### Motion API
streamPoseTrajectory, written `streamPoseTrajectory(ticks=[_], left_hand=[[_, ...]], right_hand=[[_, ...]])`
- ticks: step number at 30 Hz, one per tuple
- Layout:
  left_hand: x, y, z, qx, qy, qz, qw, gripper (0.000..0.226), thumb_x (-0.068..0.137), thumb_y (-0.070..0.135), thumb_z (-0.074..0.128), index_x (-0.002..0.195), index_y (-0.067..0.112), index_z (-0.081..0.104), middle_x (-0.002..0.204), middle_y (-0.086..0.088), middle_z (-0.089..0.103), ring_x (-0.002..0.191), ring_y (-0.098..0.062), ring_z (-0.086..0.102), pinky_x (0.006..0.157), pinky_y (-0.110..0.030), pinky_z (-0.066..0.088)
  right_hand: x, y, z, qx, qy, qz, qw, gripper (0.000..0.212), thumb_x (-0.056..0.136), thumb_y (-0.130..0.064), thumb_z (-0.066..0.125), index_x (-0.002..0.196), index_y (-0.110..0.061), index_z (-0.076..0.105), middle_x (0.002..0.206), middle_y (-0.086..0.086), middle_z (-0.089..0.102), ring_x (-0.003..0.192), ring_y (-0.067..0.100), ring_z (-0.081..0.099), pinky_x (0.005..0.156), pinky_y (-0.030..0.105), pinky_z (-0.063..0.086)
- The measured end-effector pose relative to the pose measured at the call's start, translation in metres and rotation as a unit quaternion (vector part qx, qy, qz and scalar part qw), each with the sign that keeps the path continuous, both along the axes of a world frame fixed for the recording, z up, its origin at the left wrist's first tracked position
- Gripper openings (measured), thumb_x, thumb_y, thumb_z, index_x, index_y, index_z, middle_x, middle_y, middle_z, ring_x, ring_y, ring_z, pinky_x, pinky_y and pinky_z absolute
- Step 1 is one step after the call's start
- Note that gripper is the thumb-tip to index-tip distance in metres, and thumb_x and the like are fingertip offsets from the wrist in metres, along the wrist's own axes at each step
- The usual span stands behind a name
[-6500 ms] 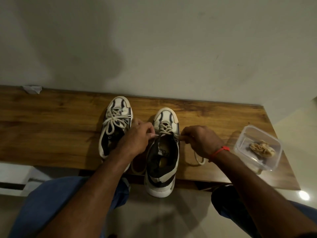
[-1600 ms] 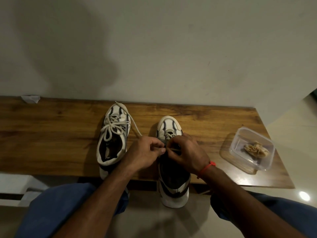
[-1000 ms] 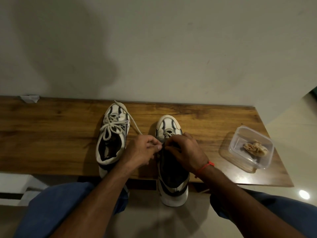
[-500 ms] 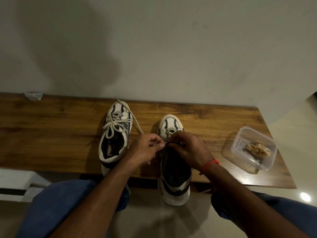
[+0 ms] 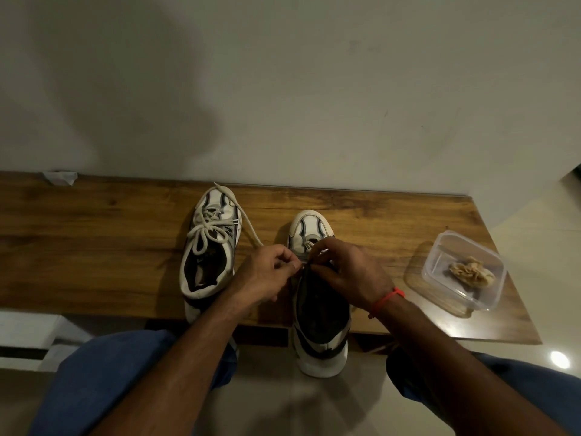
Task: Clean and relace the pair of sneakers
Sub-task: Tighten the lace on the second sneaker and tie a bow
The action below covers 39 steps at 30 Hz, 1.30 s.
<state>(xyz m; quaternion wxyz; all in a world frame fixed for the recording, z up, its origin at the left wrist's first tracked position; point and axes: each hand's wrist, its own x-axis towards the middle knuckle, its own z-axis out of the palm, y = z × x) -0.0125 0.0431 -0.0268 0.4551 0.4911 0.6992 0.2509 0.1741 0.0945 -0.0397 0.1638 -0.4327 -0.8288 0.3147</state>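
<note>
From above: the right shoe [image 5: 317,297] sits on the bench [image 5: 94,247], heel hanging over the near edge, likely for easy reach. Both hands meet over its tongue: the left hand [image 5: 267,273] pinches the lace [image 5: 248,229], which trails across the left shoe [image 5: 209,247] beside it; the right hand [image 5: 349,275] curls at the eyelets, its hold hidden. A tub [image 5: 462,273] stands well right of the shoe.

Two sneakers [image 5: 212,247] side by side on the bench [image 5: 94,247], a container [image 5: 462,275] to their right holding a cloth [image 5: 471,272]
</note>
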Motion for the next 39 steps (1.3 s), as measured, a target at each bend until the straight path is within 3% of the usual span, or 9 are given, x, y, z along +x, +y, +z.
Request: streamPoseTrajectory(ticks=[2, 5, 11, 17, 21, 27, 32, 39], left_hand=[[-0.001, 0.000, 0.001, -0.013, -0.023, -0.014, 1.000, 0.012, 0.094, 0.034, 0.069, 0.104, 0.028, 0.066, 0.112, 0.002, 0.066, 0.099, -0.018, 0.068, 0.068, -0.039, 0.065], [-0.001, 0.000, 0.001, -0.017, -0.005, -0.038, 0.999, 0.024, 0.087, 0.033, 0.077, 0.106, 0.027, 0.064, 0.112, 0.003, 0.062, 0.099, -0.015, 0.066, 0.067, -0.039, 0.065], [-0.004, 0.001, 0.000, -0.029, -0.060, 0.006, 0.998, 0.015, 0.091, 0.017, 0.073, 0.106, 0.019, 0.070, 0.105, 0.001, 0.074, 0.103, -0.012, 0.069, 0.070, -0.041, 0.065], [-0.003, 0.002, -0.004, -0.037, -0.051, 0.034, 0.997, 0.013, 0.093, 0.018, 0.071, 0.105, 0.024, 0.072, 0.107, 0.004, 0.074, 0.105, -0.009, 0.067, 0.072, -0.038, 0.064], [-0.003, 0.001, -0.004, -0.036, -0.052, 0.037, 0.997, 0.016, 0.092, 0.019, 0.072, 0.107, 0.025, 0.072, 0.110, 0.005, 0.073, 0.106, -0.008, 0.066, 0.074, -0.037, 0.063], [-0.004, -0.001, 0.002, -0.020, -0.045, -0.010, 0.999, 0.021, 0.093, 0.021, 0.072, 0.112, 0.027, 0.071, 0.103, 0.009, 0.077, 0.102, -0.008, 0.070, 0.079, -0.040, 0.062], [-0.005, -0.001, 0.001, -0.019, -0.029, -0.012, 0.999, 0.021, 0.100, 0.021, 0.061, 0.116, 0.030, 0.070, 0.105, 0.009, 0.075, 0.101, -0.010, 0.069, 0.081, -0.047, 0.063], [-0.001, 0.001, -0.009, -0.047, -0.066, 0.044, 0.996, 0.011, 0.094, 0.023, 0.071, 0.105, 0.023, 0.071, 0.105, 0.005, 0.074, 0.106, -0.011, 0.066, 0.081, -0.043, 0.061]], right_hand=[[0.002, 0.000, 0.000, 0.024, -0.011, 0.000, 1.000, 0.022, 0.094, -0.024, 0.066, 0.115, -0.020, 0.064, 0.110, -0.005, 0.070, 0.095, -0.001, 0.057, 0.074, 0.004, 0.041], [0.002, 0.000, -0.001, 0.045, -0.024, 0.004, 0.999, 0.022, 0.093, -0.029, 0.065, 0.114, -0.021, 0.067, 0.108, -0.002, 0.070, 0.096, 0.004, 0.062, 0.075, 0.009, 0.045], [0.000, -0.001, -0.005, 0.066, -0.028, 0.004, 0.997, 0.022, 0.092, -0.035, 0.065, 0.109, -0.022, 0.067, 0.102, -0.004, 0.068, 0.087, 0.000, 0.054, 0.071, 0.011, 0.045], [-0.002, -0.002, -0.013, 0.068, -0.037, -0.008, 0.997, 0.025, 0.090, -0.045, 0.059, 0.107, -0.028, 0.065, 0.101, -0.005, 0.063, 0.096, 0.009, 0.053, 0.074, 0.020, 0.045], [-0.004, -0.007, -0.013, 0.094, -0.041, 0.007, 0.995, 0.018, 0.090, -0.038, 0.062, 0.103, -0.027, 0.067, 0.099, -0.008, 0.066, 0.096, 0.011, 0.048, 0.075, 0.029, 0.046], [-0.007, -0.013, -0.010, 0.125, -0.040, -0.008, 0.991, 0.020, 0.088, -0.039, 0.059, 0.099, -0.024, 0.069, 0.094, -0.007, 0.069, 0.090, 0.008, 0.043, 0.070, 0.027, 0.037], [-0.007, -0.014, -0.007, 0.095, -0.054, -0.041, 0.993, 0.013, 0.091, -0.035, 0.064, 0.100, -0.027, 0.066, 0.094, -0.007, 0.063, 0.094, 0.010, 0.044, 0.073, 0.030, 0.041], [-0.008, -0.012, -0.007, 0.044, -0.057, -0.058, 0.996, 0.012, 0.091, -0.039, 0.061, 0.099, -0.031, 0.063, 0.095, -0.003, 0.059, 0.096, 0.012, 0.047, 0.074, 0.029, 0.044]])
